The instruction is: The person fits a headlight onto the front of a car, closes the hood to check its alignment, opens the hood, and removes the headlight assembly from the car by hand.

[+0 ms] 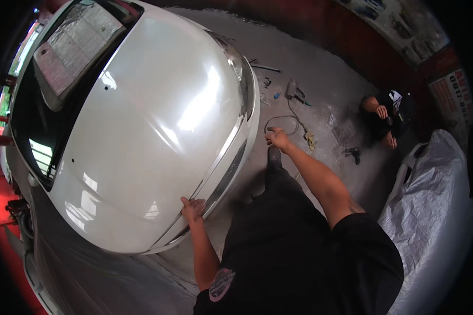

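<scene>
A white car's glossy hood [136, 126] fills the left and middle of the view, closed or nearly so; I cannot tell which. At its front edge, above the dark grille [227, 173], rests my left hand [193, 208], thumb and fingers apart, holding nothing. My right hand [277, 137] is held out past the bumper, over the grey floor. Its fingers are loosely bent and spread, with nothing visible in them. The headlight [237, 68] lies at the far front corner of the car.
A corded power tool [295, 92], a black pistol-shaped tool [353, 154], a yellow bundle [310, 140] and a metal rod [266, 67] lie on the floor. Another person [391, 113] crouches at the right. Silver sheeting [431, 194] covers something nearby. A sunshade [79, 44] lines the windshield.
</scene>
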Demonstrator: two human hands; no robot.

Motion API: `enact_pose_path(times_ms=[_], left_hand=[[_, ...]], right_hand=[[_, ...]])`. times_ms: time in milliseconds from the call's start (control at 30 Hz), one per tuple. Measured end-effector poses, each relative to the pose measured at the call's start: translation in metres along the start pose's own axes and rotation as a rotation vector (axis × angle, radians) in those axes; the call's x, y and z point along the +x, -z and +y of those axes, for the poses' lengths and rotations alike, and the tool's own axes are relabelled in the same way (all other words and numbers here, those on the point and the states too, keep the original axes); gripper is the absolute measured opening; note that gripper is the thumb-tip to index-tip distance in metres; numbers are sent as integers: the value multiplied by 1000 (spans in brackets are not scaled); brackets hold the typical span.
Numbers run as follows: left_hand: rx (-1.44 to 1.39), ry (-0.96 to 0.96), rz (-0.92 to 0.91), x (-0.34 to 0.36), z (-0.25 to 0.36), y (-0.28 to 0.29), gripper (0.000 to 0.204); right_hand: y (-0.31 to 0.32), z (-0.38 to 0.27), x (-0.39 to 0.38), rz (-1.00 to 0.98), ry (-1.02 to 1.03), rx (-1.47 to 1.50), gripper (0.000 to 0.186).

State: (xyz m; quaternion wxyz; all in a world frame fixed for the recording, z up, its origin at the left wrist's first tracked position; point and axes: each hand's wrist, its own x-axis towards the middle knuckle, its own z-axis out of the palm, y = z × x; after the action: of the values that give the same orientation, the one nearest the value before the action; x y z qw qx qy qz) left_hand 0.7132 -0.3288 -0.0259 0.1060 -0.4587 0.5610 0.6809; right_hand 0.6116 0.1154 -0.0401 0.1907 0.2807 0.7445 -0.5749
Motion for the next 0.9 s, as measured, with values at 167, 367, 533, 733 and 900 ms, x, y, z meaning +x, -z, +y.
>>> enact_pose_path(times_ms=[167, 367, 533, 733, 900], left_hand=[[-78, 59, 94, 5, 6, 1, 92], [-383, 246, 202, -14, 37, -85, 100], [-414, 263, 121, -11, 39, -94, 99], [-537, 252, 240, 2, 35, -105, 89], [-490, 222, 263, 7, 34, -94, 84]], right_hand=[[7, -14, 72, -24, -74, 491, 64], [-14, -6, 156, 73, -20, 327, 64], [-28, -22, 160, -102, -102, 587, 72], [-25, -32, 164, -159, -232, 704, 74], [-39, -41, 153, -111, -211, 655, 76]])
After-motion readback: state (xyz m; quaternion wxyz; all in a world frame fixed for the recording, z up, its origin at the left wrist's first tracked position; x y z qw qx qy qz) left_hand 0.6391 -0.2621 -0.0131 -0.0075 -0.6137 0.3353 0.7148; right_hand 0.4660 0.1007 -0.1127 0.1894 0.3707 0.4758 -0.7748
